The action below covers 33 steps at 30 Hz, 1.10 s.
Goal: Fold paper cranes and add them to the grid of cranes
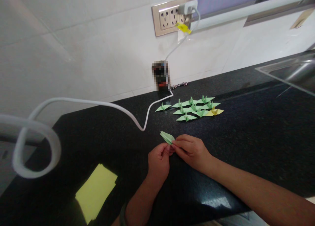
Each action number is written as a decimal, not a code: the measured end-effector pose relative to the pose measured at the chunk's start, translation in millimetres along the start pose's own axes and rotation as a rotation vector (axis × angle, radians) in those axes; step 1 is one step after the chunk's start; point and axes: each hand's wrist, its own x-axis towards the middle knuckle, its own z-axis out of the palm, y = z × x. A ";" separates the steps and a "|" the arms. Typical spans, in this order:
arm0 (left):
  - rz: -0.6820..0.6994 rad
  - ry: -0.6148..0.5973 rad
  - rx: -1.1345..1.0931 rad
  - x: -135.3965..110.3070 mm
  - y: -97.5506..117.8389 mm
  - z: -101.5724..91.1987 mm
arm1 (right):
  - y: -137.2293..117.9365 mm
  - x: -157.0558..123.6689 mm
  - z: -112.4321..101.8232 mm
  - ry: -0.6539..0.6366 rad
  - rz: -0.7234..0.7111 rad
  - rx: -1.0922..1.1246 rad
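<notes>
Both my hands pinch a small folded green paper [167,137] just above the black counter [246,137]. My left hand [159,160] grips its lower end with curled fingers. My right hand [192,150] pinches it from the right, fingertips meeting the left hand's. The folded tip pokes out up and to the left of my fingers. Beyond it lie several finished green paper cranes [192,109] in a cluster, with one yellow crane [215,111] at their right end.
A stack of yellow paper sheets [95,191] lies near the counter's front left. A white cable [98,104] runs from a wall socket [172,19] across the counter and loops at the left. A steel sink [292,71] sits at the far right. A small dark object [161,76] stands against the wall.
</notes>
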 end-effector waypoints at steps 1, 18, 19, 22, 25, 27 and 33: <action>0.017 0.003 0.036 -0.2 -0.2 -0.2 | -0.1 0.0 0.1 0.000 0.001 -0.002; 0.231 0.022 0.382 -1.8 -4.6 -1.4 | -3.2 2.5 0.5 0.002 0.157 0.135; 0.225 0.028 0.375 -2.0 -4.4 -1.3 | -3.7 2.7 0.7 0.010 0.191 0.150; 0.199 0.037 0.356 -2.3 -3.9 -0.9 | -4.6 3.1 1.7 0.027 0.314 0.205; 0.153 0.062 0.313 -1.9 -3.3 -0.6 | -5.4 3.0 3.3 0.047 0.393 0.278; 0.150 0.097 0.276 -1.6 -3.0 -0.7 | -6.0 2.7 4.0 0.057 0.392 0.295; 0.291 0.088 0.242 -0.6 -5.3 -1.0 | -7.2 1.3 4.3 0.097 0.294 0.262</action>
